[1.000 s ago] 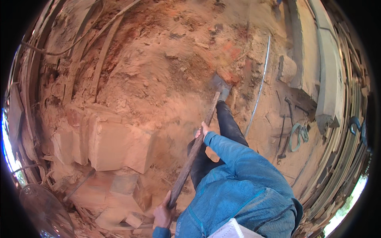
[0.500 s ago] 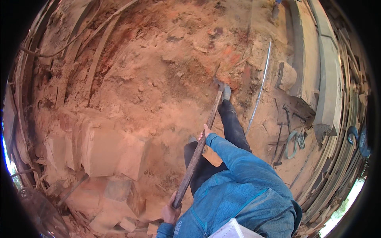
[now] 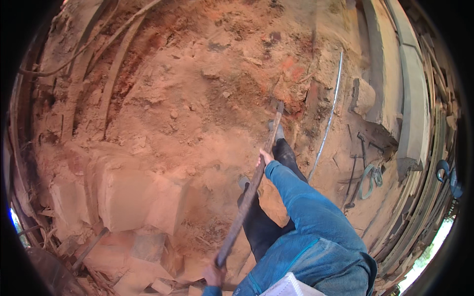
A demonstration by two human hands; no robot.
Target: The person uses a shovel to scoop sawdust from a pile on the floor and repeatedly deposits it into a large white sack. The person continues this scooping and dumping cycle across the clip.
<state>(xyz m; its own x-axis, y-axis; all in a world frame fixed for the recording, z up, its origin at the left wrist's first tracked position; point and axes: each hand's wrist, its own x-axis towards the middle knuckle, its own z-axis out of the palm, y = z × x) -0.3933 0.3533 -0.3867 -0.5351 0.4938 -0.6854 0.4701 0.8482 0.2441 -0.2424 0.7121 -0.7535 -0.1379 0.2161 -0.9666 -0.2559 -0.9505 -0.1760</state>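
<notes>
Both my hands grip a digging tool with a long, worn wooden handle (image 3: 248, 195) and a small dark metal head (image 3: 280, 106). My right hand (image 3: 264, 157) is closed round the middle of the handle, in front of my legs. Blurred by motion, my left hand (image 3: 214, 273) is wrapped round the handle's rear end at the lower edge. The handle slants away from me to the right. Its head meets the reddish loose earth (image 3: 237, 111) just beyond my right shoe (image 3: 277, 131); the tip's exact shape is unclear.
Large squared blocks (image 3: 131, 202) lie at the left, with broken pieces below. Long beams (image 3: 377, 64) run along the right. A thin pale rod (image 3: 330, 121), a stone chunk (image 3: 364, 97), iron tools (image 3: 353, 180) and a pale strap (image 3: 368, 180) lie on the ground. Planks (image 3: 113, 79) stand at upper left.
The view has shifted slightly. My right shoe has drawn back toward me, and now sits behind the handle. My left hand has moved lower in the view with the handle's rear end.
</notes>
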